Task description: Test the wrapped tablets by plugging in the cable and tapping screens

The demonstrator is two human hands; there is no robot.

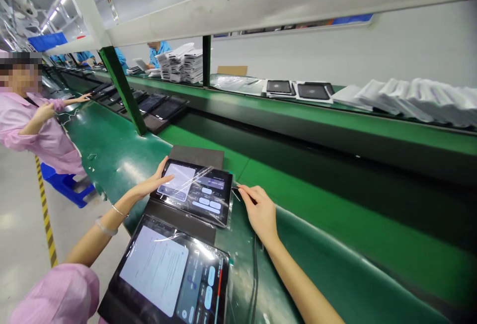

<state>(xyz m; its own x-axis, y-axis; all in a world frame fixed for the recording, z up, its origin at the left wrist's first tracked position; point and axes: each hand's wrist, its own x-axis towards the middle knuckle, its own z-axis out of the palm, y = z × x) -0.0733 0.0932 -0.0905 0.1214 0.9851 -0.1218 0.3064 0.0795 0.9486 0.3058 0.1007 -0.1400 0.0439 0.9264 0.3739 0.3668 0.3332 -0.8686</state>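
A tablet [208, 204] with a lit screen and clear film lies slightly tilted on dark grey boards. My left hand [158, 181] grips its left edge, thumb on the screen. At the tablet's right edge, my right hand [259, 209] is closed in a pinch on a small dark cable end, partly hidden by the fingers. A black cable [255, 269] runs down the green bench below that hand. Nearer to me rests a second lit tablet [167, 269], also under film, on a dark backing. Between the two tablets a dark board [182, 222] shows.
A green conveyor belt [298, 204] runs beyond the bench [115, 140]. A green post [122, 90] rises at left. More tablets [167, 108] lie further along. Across the belt, a shelf holds white sleeves [417, 100]. A co-worker in pink [33, 125] sits at left.
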